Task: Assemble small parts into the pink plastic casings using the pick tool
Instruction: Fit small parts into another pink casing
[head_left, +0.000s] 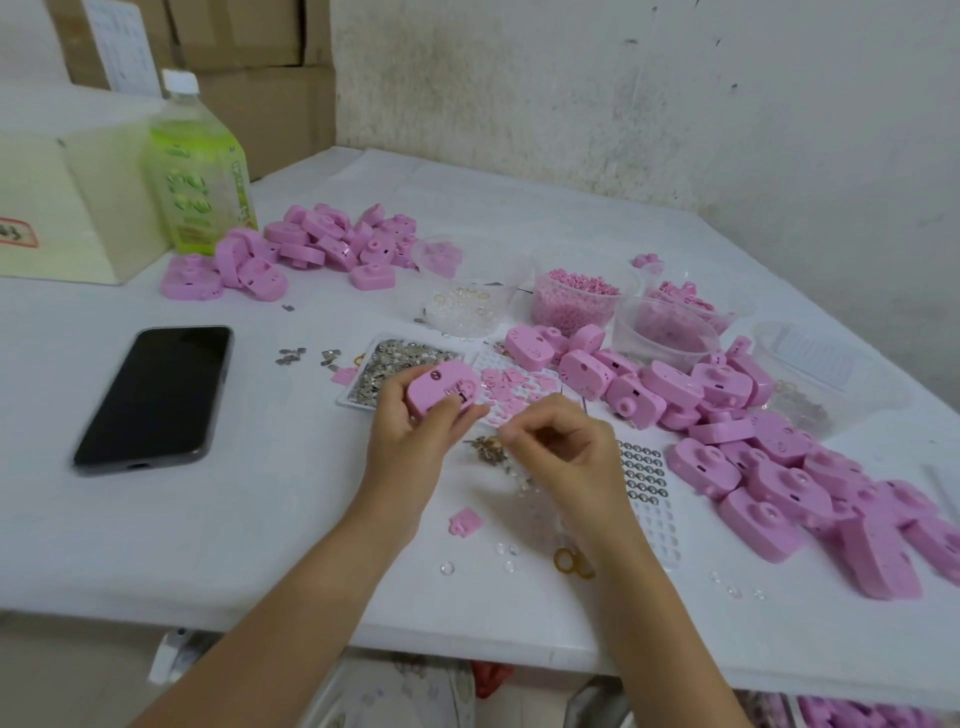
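Two heaps of pink casings lie on the table, a back-left heap and a larger right heap, while one more pink casing is gripped above the table in the left hand, thumb across its face. The right hand is curled, thumb and forefinger pinched together just above a metal clump; whether they hold anything I cannot tell. One pellet tub holds pink pellets, one lens tub clear lenses, one flat tray metal bits
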